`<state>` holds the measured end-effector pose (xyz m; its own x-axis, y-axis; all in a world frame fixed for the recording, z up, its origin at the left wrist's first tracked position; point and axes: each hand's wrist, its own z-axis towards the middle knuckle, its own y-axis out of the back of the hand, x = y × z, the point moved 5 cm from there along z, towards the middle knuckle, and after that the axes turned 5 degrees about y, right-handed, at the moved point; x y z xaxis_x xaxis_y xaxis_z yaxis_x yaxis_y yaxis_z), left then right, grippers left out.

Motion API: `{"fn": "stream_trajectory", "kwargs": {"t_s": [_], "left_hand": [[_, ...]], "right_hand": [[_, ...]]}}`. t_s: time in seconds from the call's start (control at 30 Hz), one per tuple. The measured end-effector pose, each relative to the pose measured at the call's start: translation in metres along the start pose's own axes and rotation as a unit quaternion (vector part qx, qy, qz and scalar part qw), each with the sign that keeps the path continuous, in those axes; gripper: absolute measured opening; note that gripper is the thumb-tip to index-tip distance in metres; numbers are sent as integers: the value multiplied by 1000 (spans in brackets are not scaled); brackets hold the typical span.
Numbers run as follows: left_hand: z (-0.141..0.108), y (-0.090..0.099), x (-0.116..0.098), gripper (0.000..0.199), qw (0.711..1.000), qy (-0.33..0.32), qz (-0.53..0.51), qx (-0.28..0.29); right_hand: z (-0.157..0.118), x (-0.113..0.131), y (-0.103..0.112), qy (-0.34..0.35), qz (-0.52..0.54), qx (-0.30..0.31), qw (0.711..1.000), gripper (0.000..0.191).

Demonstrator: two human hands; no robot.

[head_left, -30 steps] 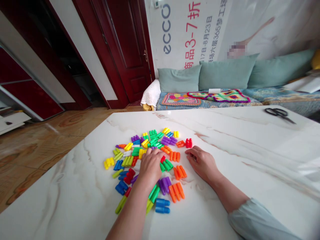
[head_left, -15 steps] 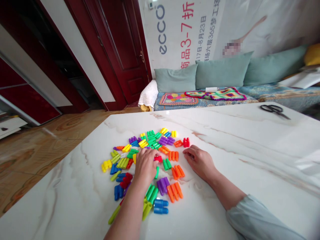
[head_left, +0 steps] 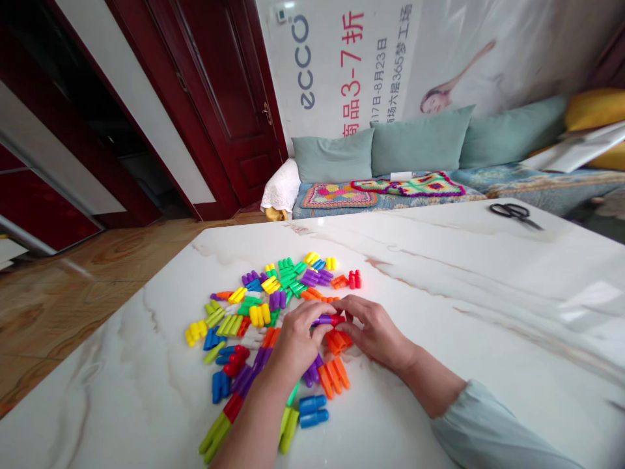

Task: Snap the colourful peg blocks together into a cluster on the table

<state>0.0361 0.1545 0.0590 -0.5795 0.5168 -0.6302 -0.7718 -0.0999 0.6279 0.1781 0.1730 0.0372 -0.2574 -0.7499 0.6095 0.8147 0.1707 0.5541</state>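
My left hand (head_left: pixel 299 335) and my right hand (head_left: pixel 379 331) meet over the right side of a scatter of plastic plug-together blocks. Pinched between their fingertips is a purple and red block piece (head_left: pixel 323 320), purple at the left, red at the right; the fingers partly cover it. Beneath the right hand lies an orange block (head_left: pixel 338 341). Another orange block (head_left: pixel 334 378) and a blue block (head_left: pixel 313 411) rest nearer me. A joined row of orange, purple, red and lime blocks (head_left: pixel 234 407) runs beside my left forearm, which hides part of the pile.
More blocks lie beyond my hands, among them green blocks (head_left: pixel 291 273), a yellow block (head_left: pixel 260 315) and a small red block (head_left: pixel 355 279). Black scissors (head_left: pixel 513 213) lie at the far right of the marbled white table (head_left: pixel 469 312). Behind it stands a sofa with cushions (head_left: pixel 420 140).
My left hand has lifted a red piece from the pile and moved right. My right hand has come left to meet it, and both now grip the purple and red piece. The view has shifted slightly.
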Motion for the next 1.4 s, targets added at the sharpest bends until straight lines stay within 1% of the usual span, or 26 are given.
{"fn": "stream_trajectory", "kwargs": {"t_s": [0.07, 0.13, 0.2, 0.23, 0.27, 0.3, 0.37, 0.4, 0.43, 0.47, 0.53, 0.63, 0.77, 0.9, 1.0, 1.07, 1.1, 1.17, 1.27, 1.4], "left_hand": [[0, 5, 5, 26, 1000, -9, 10, -21], [-1, 17, 11, 19, 996, -4, 36, -84], [-2, 33, 17, 17, 983, 20, 81, -166], [-3, 39, 19, 18, 974, 33, 113, -193], [-4, 42, 19, 19, 967, 42, 147, -204], [-3, 42, 18, 21, 961, 47, 181, -201], [-2, 35, 14, 23, 958, 41, 224, -174], [-2, 30, 12, 21, 961, 34, 225, -159], [-2, 24, 11, 19, 966, 27, 214, -143], [-1, 18, 10, 16, 973, 22, 194, -126], [-1, 7, 12, 13, 984, 17, 152, -89], [-2, -2, 16, 12, 990, 18, 129, -53], [-3, -4, 19, 11, 990, 24, 133, -41], [-3, -5, 20, 11, 990, 25, 136, -36], [-3, -6, 21, 11, 990, 28, 137, -32], [-3, -6, 22, 11, 990, 30, 136, -31], [-4, -7, 22, 11, 990, 31, 135, -30], [-4, -7, 23, 12, 990, 33, 133, -29], [-4, -8, 22, 12, 990, 36, 132, -26], [-4, -8, 21, 12, 991, 41, 128, -23]], "right_hand": [[1, -2, -2, 9, -22, 13, 1000, 31], [0, -5, 2, 4, -45, -7, 999, 31], [-1, -10, 12, -22, -62, -70, 995, 28], [-3, -14, 19, -43, -67, -114, 990, 24], [-5, -17, 26, -67, -72, -161, 982, 21], [-8, -20, 33, -91, -78, -206, 971, 18], [-14, -25, 44, -131, -103, -275, 947, 13], [-16, -27, 48, -144, -117, -294, 937, 13], [-16, -29, 49, -154, -129, -301, 932, 13], [-16, -32, 49, -161, -133, -296, 932, 13], [-15, -39, 45, -173, -119, -267, 941, 15], [-15, -51, 38, -208, -79, -230, 947, 17], [-18, -64, 32, -267, -77, -213, 937, 17], [-17, -67, 29, -270, -88, -194, 939, 15], [-18, -64, 32, -270, -113, -207, 933, 15], [-18, -58, 34, -271, -160, -211, 925, 15], [-18, -55, 35, -274, -186, -203, 921, 15], [-18, -48, 33, -280, -226, -164, 919, 19], [-16, -42, 28, -276, -246, -108, 923, 18], [-16, -41, 26, -272, -245, -92, 926, 13]]}}
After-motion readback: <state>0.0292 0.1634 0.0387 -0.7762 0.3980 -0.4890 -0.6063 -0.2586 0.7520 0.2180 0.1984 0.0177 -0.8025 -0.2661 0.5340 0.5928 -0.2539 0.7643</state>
